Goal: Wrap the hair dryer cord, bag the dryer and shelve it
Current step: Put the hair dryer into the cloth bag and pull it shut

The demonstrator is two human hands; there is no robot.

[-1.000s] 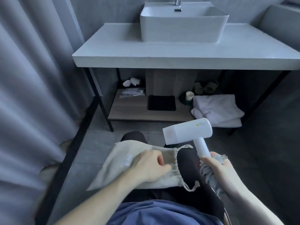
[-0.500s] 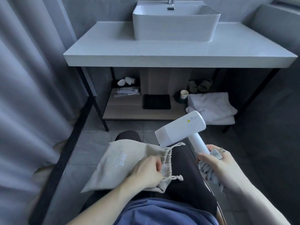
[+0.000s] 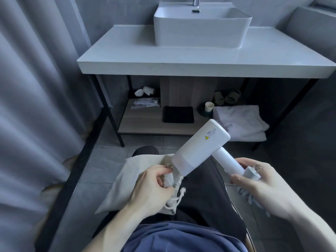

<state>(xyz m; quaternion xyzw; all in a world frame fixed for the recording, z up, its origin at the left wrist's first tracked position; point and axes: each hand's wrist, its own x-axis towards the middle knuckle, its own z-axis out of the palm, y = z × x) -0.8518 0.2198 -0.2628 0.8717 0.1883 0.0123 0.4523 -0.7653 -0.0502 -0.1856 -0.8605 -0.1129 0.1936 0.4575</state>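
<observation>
The right hand (image 3: 261,186) is closed around the lower end of the white hair dryer's (image 3: 200,148) handle, with the wrapped cord (image 3: 245,197) bunched under the palm and the white plug (image 3: 251,172) pressed against the handle just beyond the thumb, its two metal prongs pointing up and away. From that grasp the handle runs up and to the left to the barrel, which tilts so that its nozzle end points down-left toward the other hand. On the barrel's side, above the grip, sits a small yellow triangular warning mark with a few lines of fine print beside it, too small to read.

The left hand (image 3: 154,186) pinches the gathered mouth of the beige drawstring bag (image 3: 127,186), fingers curled on the fabric rim, holding it open right at the dryer's nozzle, which touches or just enters the opening. The white drawstring (image 3: 177,195) hangs in knotted ends just right of this hand. The rest of the bag lies flat to the left of the grip, across the person's dark-trousered lap; faint pale lettering on the cloth is illegible.
</observation>
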